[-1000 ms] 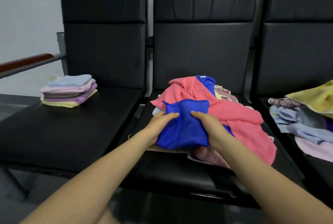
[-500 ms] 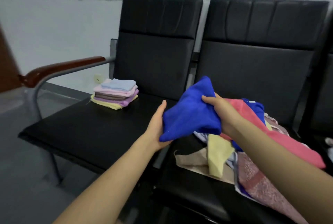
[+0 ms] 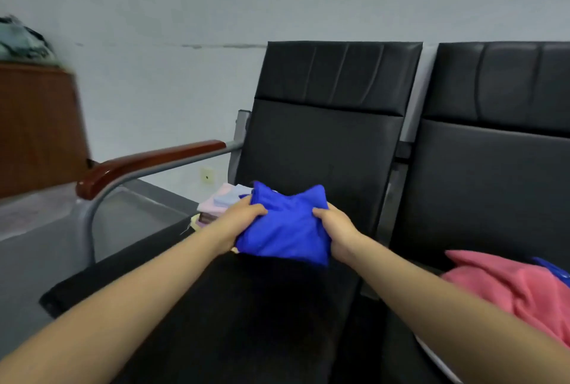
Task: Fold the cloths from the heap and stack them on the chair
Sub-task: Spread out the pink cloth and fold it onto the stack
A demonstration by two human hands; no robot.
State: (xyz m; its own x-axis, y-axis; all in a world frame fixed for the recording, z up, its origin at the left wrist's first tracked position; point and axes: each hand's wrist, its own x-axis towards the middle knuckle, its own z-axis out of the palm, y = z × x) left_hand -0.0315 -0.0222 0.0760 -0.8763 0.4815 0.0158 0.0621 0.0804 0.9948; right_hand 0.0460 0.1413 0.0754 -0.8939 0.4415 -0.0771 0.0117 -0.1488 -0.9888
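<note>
at the far left of the frame a brown wooden armrest (image 3: 148,164) runs toward the black chair (image 3: 324,143). near the centre, the stack of folded cloths (image 3: 222,201) sits on the seat, partly hidden. the left hand (image 3: 239,223) curls its fingers into the left edge of the blue cloth (image 3: 285,229), held just above the seat beside the stack. the right hand (image 3: 336,229) grips its right edge. at the lower right lies the pink cloth (image 3: 505,291) of the heap.
</note>
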